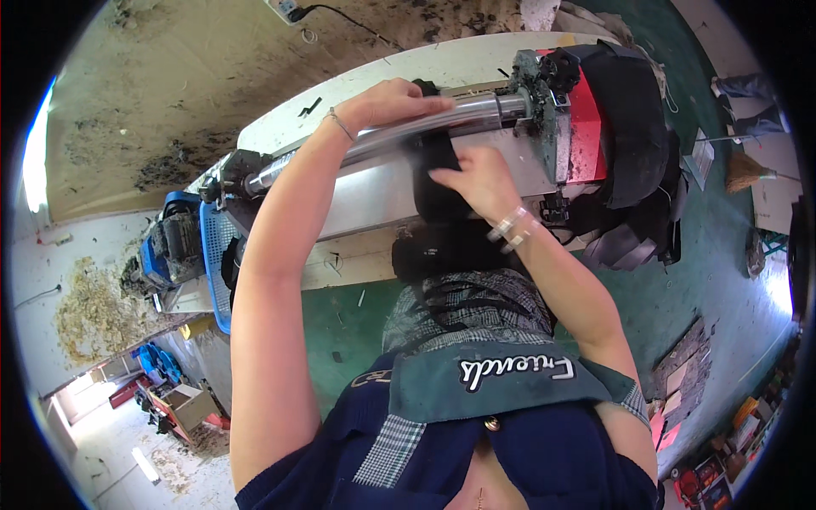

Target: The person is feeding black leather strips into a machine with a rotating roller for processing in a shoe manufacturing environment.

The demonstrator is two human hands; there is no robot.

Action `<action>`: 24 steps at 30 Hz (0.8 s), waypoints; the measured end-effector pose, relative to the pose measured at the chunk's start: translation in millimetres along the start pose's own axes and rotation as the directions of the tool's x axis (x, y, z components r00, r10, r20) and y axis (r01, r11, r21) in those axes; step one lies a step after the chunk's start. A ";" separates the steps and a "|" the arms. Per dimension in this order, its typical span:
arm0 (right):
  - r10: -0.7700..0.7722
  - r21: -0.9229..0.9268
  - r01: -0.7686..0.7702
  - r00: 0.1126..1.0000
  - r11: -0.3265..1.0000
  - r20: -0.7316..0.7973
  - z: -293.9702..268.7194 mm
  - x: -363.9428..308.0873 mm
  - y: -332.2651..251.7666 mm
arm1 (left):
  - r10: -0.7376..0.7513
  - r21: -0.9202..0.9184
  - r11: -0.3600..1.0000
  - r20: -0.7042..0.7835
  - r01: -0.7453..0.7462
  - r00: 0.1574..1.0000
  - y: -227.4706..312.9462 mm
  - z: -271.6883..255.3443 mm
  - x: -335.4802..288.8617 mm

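A machine with two long shiny metal rollers [387,143] stretches across the bench in front of me. My left hand [401,104] lies over the rollers, fingers stretched out to the right and slightly smeared by motion. Beyond its fingers a bit of black material [427,87] shows. A strip of black cloth [435,174] hangs from the rollers toward me over the pale metal plate [374,200]. My right hand [486,180] is closed at the cloth's right edge, thumb pointing left; its fingertips are partly hidden. More black cloth [450,251] lies close to my lap.
At the machine's right end stand a gear housing [548,110] and a red panel [586,127], with dark fabric [629,119] heaped beside them. A blue plastic basket [219,263] sits left. Behind the bench a black cable [348,19] runs from a socket. A broom [748,172] is far right.
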State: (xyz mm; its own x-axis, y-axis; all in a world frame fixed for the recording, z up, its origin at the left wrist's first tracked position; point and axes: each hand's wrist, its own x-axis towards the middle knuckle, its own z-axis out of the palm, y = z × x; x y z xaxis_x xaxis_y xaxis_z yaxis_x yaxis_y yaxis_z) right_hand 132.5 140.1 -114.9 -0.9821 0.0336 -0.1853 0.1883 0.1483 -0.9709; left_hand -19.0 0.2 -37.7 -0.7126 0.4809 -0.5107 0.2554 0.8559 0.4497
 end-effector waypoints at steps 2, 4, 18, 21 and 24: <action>0.070 0.005 -0.071 0.986 0.997 0.152 -19.5 -36.6 -3.2 | 0.087 0.080 0.993 -0.055 -0.083 0.995 5.1 -12.1 -18.7; 0.288 0.194 -0.384 0.874 0.903 0.391 -26.8 -70.8 -5.3 | 0.187 0.167 0.971 -0.095 -0.170 0.978 4.8 -15.3 -32.7; -0.378 -0.476 0.582 0.804 0.659 0.460 22.2 -78.7 87.4 | 0.546 0.408 0.835 -0.701 -0.370 0.459 55.1 -125.2 -79.3; -0.432 -0.154 0.482 0.860 0.863 0.271 3.9 -105.3 7.7 | 0.447 0.398 0.890 -0.662 -0.224 0.602 -26.3 -117.6 -31.3; 0.040 -0.028 -0.039 0.999 0.999 0.037 -15.3 -101.9 -21.4 | 0.386 0.112 0.922 -0.345 -0.370 0.856 -20.5 -54.1 -6.0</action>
State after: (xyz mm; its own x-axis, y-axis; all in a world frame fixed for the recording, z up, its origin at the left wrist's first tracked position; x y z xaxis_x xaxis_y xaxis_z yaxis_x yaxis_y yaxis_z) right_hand 228.7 148.6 -73.0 -0.9732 0.0035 -0.2297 0.2268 0.1748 -0.9581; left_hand -55.3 -30.6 -4.2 -0.7367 0.6762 -0.0111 0.5727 0.6325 0.5215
